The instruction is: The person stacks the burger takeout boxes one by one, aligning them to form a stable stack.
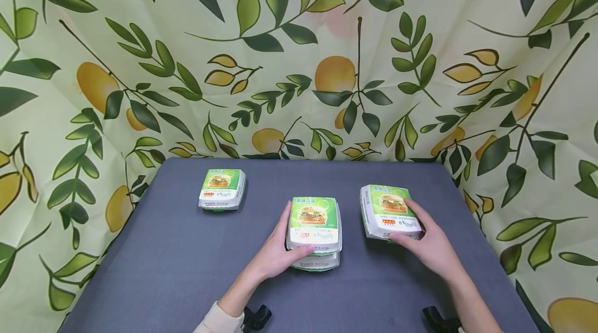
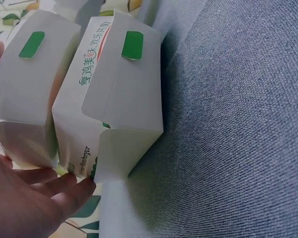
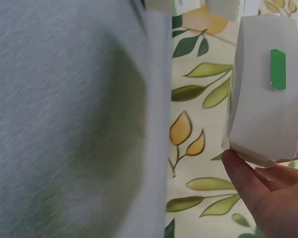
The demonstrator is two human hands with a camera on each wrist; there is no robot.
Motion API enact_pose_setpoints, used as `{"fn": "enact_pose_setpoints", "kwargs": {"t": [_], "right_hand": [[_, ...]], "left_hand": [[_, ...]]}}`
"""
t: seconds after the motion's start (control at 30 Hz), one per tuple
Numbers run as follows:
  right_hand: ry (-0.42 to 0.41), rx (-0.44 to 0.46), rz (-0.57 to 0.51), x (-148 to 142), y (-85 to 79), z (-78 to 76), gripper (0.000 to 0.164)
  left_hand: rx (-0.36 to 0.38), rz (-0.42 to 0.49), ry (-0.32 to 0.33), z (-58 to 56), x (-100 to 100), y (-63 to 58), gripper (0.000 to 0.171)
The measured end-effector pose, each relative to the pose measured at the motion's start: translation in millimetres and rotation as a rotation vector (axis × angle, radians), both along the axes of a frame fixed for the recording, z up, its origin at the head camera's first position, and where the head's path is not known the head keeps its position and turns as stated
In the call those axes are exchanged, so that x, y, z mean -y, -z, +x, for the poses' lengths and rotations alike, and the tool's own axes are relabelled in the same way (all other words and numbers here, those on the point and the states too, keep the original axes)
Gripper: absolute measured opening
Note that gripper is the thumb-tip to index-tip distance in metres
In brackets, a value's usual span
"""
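Two green-and-white burger boxes are stacked near the middle of the table. My left hand grips the upper burger box, with the thumb at its front and the fingers along its left side. In the left wrist view, the fingertips reach the edge of the lower burger box. To the right, my right hand holds another burger box between thumb and fingers. The right wrist view shows this box raised off the table, its shadow on the cloth. Its far underside is hidden.
One more burger box sits at the back left of the dark blue-grey table. Behind and at both sides hangs a cloth printed with leaves and fruit. Black wrist devices show at the lower edge.
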State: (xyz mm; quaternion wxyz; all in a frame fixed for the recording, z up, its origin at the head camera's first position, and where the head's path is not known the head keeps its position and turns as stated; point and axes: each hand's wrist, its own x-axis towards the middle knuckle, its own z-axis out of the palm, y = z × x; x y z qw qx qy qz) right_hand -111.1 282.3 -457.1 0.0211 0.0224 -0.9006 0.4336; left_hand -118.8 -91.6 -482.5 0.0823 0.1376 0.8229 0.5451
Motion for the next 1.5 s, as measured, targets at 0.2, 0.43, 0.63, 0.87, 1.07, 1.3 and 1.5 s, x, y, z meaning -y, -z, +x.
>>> {"fn": "enact_pose_setpoints", "kwargs": {"t": [0.2, 0.43, 0.63, 0.87, 1.07, 1.3, 1.5], "right_hand": [[-0.018, -0.075, -0.019, 14, -15.0, 0.8, 0.097], [-0.04, -0.124, -0.046, 29, -30.4, 4.1, 0.096], [-0.074, -0.142, -0.066, 41, -35.1, 3.4, 0.095], [-0.114, -0.176, -0.097, 54, -37.8, 3.5, 0.093], [-0.141, -0.176, -0.126, 64, -36.7, 3.6, 0.092], [-0.19, -0.176, -0.144, 77, -35.4, 1.8, 0.094], [-0.2, -0.164, -0.102, 86, -36.0, 0.1, 0.096]], "left_hand": [[-0.002, -0.011, -0.002, -1.8, 0, -1.3, 0.113], [-0.002, -0.017, -0.003, -2.5, 0, -1.6, 0.113], [-0.018, -0.026, -0.008, -2.8, 0, 0.5, 0.114], [-0.017, -0.004, 0.006, -2.3, -1, 3.6, 0.113], [-0.006, 0.01, 0.004, -1.7, 0, 5.6, 0.113], [-0.007, 0.012, 0.001, -1.6, -1, 5.2, 0.113], [-0.015, 0.021, 0.006, -1.1, -2, 4.0, 0.114]]}}
